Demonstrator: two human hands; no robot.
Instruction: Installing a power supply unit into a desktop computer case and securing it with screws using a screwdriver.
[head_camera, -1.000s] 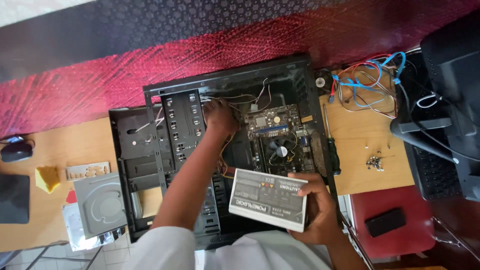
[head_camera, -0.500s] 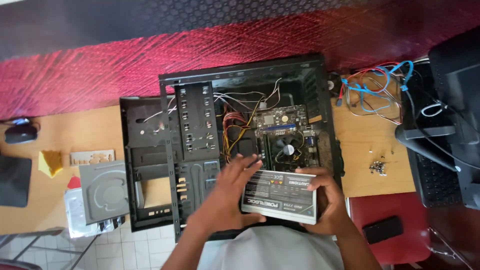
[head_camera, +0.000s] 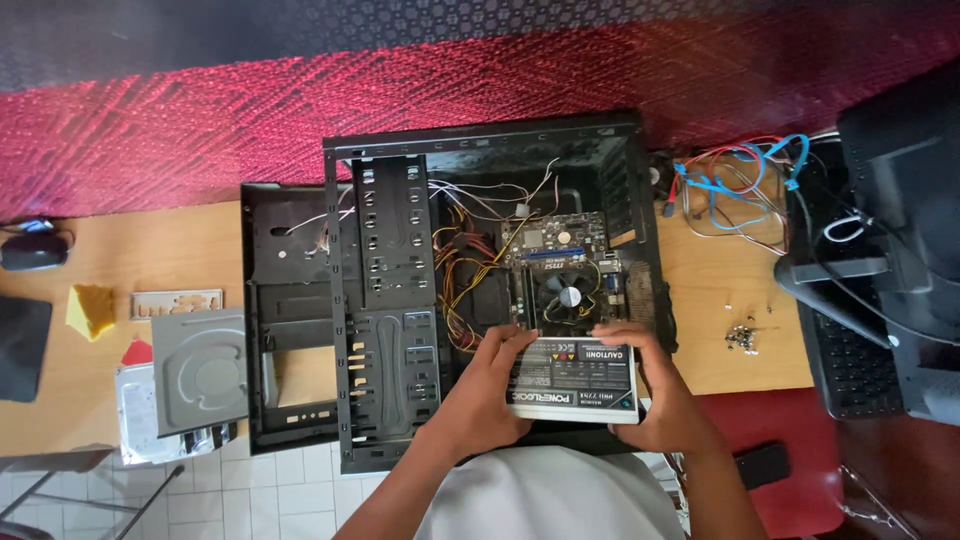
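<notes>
Head view: a grey power supply unit (head_camera: 573, 380) is clamped between the left hand (head_camera: 487, 390) and right hand (head_camera: 660, 385), inside the open computer case (head_camera: 480, 140), just below its fan (head_camera: 570, 297).

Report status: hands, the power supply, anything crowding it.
Left hand and right hand both gripping power supply. Unit held at near edge of open computer case. Fan and yellow cable bundle close beyond.

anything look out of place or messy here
Small screws lie scattered loose on the wooden desk right of the open computer case, and a tangle of red and blue cables sprawls beside it.
</notes>
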